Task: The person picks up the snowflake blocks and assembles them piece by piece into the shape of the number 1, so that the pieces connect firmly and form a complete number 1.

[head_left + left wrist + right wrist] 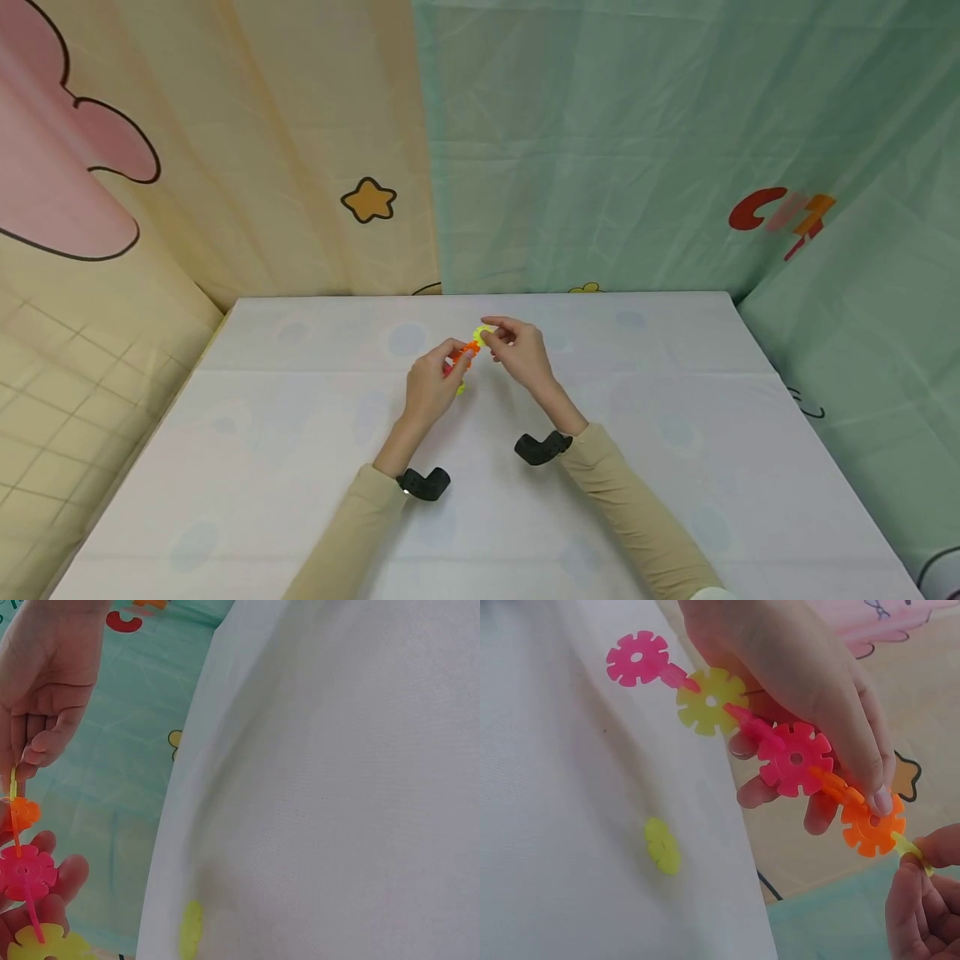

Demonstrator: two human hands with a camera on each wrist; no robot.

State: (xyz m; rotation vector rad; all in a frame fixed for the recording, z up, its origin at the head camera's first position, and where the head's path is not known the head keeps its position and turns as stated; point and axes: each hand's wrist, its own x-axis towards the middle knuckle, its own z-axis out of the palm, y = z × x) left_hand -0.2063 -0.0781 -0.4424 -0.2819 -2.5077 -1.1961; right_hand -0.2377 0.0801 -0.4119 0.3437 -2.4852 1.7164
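Several notched plastic snowflake discs are joined edge to edge in a chain, seen whole in the right wrist view. It runs from a pink disc (637,658) through a yellow disc (711,701) and another pink disc (796,759) to an orange disc (874,823). My left hand (431,382) pinches the orange disc between thumb and fingers, with other fingers behind the chain. Thumb and forefinger of my right hand (522,354) pinch a yellow-green disc (481,335) at the chain's far end, its edge meeting the orange disc. How deep the notches fit together, I cannot tell.
A loose yellow disc (662,846) lies on the white-covered table (637,500) below the hands. Printed curtains (600,150) hang behind the table and at its sides. Each wrist wears a black camera mount (423,484).
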